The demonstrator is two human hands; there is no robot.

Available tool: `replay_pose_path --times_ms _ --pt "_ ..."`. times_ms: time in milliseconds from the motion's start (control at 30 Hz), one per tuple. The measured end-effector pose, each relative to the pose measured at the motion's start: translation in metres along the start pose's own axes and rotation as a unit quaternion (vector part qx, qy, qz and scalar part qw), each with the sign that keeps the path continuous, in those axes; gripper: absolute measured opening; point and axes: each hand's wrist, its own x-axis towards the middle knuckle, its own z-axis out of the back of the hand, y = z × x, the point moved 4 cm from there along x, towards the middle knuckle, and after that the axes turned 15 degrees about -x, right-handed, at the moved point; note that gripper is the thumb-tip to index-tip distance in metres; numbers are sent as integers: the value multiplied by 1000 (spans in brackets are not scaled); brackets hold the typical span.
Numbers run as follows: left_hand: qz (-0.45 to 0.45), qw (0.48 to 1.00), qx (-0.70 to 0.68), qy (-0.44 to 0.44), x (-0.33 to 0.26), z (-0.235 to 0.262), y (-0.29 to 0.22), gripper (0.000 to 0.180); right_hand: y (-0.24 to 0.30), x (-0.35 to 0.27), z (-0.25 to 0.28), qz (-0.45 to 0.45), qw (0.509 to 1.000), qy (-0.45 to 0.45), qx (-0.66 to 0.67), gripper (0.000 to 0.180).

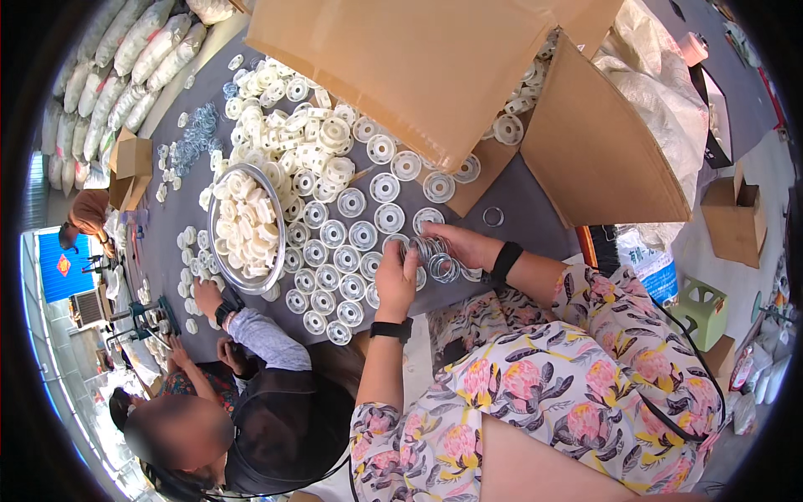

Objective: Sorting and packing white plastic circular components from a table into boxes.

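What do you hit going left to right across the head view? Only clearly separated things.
Blue panel → small open cardboard box → round metal bowl → the wearer's left hand → right hand → green plastic stool.

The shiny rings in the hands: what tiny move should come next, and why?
Maybe slip one off the bunch of metal rings: the right hand holds many together, and the left hand is right there, near white wheels.

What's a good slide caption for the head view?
Left hand and right hand hold silvery metal rings beside white plastic discs on a grey table.
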Motion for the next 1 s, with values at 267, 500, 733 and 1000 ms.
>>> replay_pose_path --times_ms 267,500,733,1000 --pt "-1 995 -97 -18 4 -7 20 33 -7 5 7 -12 998 -31 61 19" --pt "-104 993 -52 -27 10 -6 2 29 -8 3 4 -57 991 11 117 21" --pt "20 980 -197 -10 10 -7 10 28 1 3 6 97 995 -12 4 24" --pt "107 923 -368 -38 11 -10 22 35 5 0 5 124 991 -40 -30 22"
